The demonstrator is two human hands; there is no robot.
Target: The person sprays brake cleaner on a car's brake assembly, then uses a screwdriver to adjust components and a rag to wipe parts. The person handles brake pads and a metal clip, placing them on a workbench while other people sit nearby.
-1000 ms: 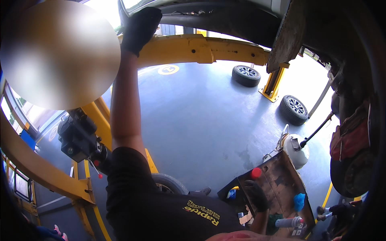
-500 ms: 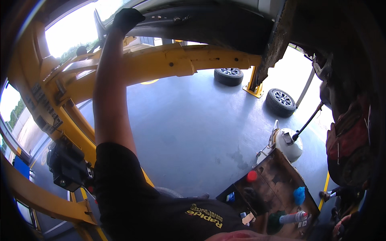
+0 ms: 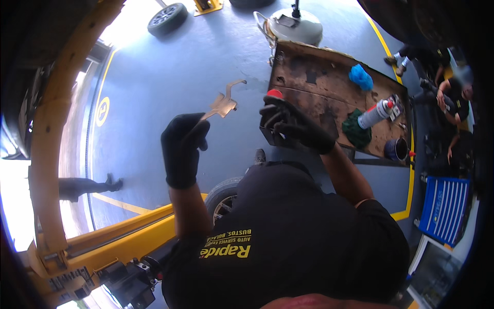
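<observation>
Both my hands wear black gloves. My left hand [image 3: 186, 147] pinches a thin, brownish metal plate with a bent arm [image 3: 223, 106] by one end, holding it up over the blue floor. Its exact kind does not show. My right hand [image 3: 298, 123] is raised over the near left corner of a stained brown tray [image 3: 321, 64], its fingers half curled and apart, with nothing visible in them. A red cap [image 3: 275, 93] shows just beyond these fingertips, partly hidden by them. Farther right in the tray are a crumpled blue glove [image 3: 360, 77], a spray can [image 3: 376, 114] and a dark green cloth [image 3: 356, 129].
A dark cup [image 3: 396, 149] stands at the tray's right end. Beyond the tray is a white round tank [image 3: 296, 28]. A wheel [image 3: 167, 19] lies far left, another tyre [image 3: 222, 198] beside me. Yellow lift arms [image 3: 123, 226] run along the left. People sit at right, near a blue tool cabinet [image 3: 445, 210].
My view has swung down and to the right. My left hand has come down from the raised vehicle's underside and now holds the metal plate. My right hand has come into view.
</observation>
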